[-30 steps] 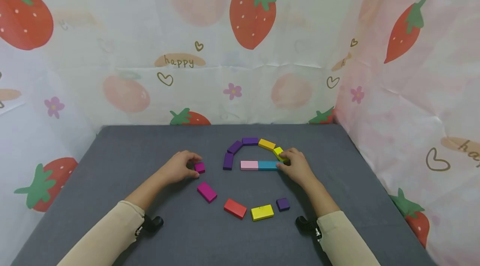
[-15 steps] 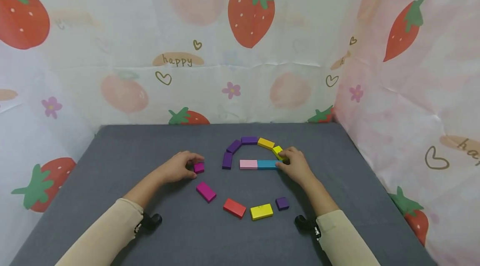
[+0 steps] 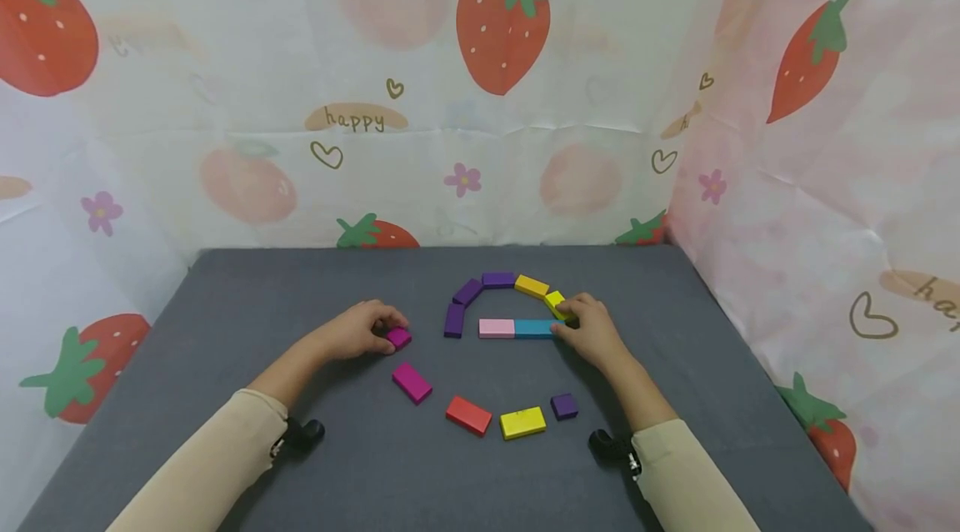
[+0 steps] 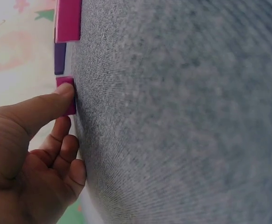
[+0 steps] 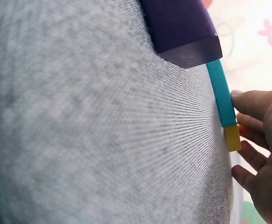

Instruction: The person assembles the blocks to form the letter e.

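My left hand (image 3: 358, 332) pinches a small magenta block (image 3: 399, 338) low over the grey cloth, left of the arch of blocks. In the left wrist view the thumb lies across its face (image 4: 63, 83). At the right end of the arch, my right hand (image 3: 592, 333) curls its fingers at a yellow block (image 5: 233, 138), partly hidden by the hand in the head view. Its thumb tip is right at the end of a blue block (image 3: 533, 329), which lies in line with a pink block (image 3: 497, 329).
Purple blocks (image 3: 468, 293) and an orange-yellow block (image 3: 532, 286) form the arch. Nearer lie a larger magenta block (image 3: 412, 383), a red block (image 3: 468, 416), a yellow block (image 3: 522, 424) and a small purple block (image 3: 564, 407). A strawberry-print cloth (image 3: 420, 182) hangs behind the table.
The small magenta block has turned in my left hand's fingers and now sits at a slant. My right hand has stayed in place.
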Demonstrator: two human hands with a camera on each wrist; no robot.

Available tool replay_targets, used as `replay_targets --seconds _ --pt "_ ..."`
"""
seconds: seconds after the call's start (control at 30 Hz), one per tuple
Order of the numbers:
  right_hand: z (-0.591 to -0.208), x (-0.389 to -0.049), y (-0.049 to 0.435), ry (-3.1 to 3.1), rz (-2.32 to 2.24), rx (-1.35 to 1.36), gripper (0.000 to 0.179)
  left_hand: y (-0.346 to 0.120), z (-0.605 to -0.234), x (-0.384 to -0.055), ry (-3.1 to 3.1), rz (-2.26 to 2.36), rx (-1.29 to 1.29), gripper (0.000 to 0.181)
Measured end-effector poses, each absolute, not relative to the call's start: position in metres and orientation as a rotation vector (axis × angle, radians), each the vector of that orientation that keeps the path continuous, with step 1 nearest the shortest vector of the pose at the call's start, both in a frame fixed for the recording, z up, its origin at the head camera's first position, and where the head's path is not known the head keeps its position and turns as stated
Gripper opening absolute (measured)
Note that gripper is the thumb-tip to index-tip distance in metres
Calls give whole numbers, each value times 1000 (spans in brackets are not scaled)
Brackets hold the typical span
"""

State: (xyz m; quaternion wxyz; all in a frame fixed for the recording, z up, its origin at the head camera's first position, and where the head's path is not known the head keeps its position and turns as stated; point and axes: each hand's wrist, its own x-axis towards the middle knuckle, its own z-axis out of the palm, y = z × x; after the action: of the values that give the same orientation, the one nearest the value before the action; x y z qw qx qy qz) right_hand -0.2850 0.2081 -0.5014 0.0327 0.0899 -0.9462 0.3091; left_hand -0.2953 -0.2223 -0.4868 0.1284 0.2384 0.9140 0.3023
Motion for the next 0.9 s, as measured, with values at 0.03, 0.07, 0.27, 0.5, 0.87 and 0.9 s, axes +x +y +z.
replay_targets --seconds 0.03,0.07,0.27,0.5,0.87,0.9 --pt "-502 -285 208 -2911 953 275 40 -221 -486 -296 2657 884 692 34" --pt "-501 -285 208 -2910 955 276 40 -221 -486 -296 2659 887 693 33" --pt "-500 -285 208 -2914 955 287 40 -215 -487 -299 2674 890 678 28" --pt "-499 -285 208 -2902 965 299 40 -208 -479 -300 2686 906 651 30" --pt "-498 -284 208 -2914 956 291 41 -188 -462 -303 2717 928 678 32" --pt "-498 -284 208 -2914 952 293 41 -186 -461 -303 2722 924 682 32"
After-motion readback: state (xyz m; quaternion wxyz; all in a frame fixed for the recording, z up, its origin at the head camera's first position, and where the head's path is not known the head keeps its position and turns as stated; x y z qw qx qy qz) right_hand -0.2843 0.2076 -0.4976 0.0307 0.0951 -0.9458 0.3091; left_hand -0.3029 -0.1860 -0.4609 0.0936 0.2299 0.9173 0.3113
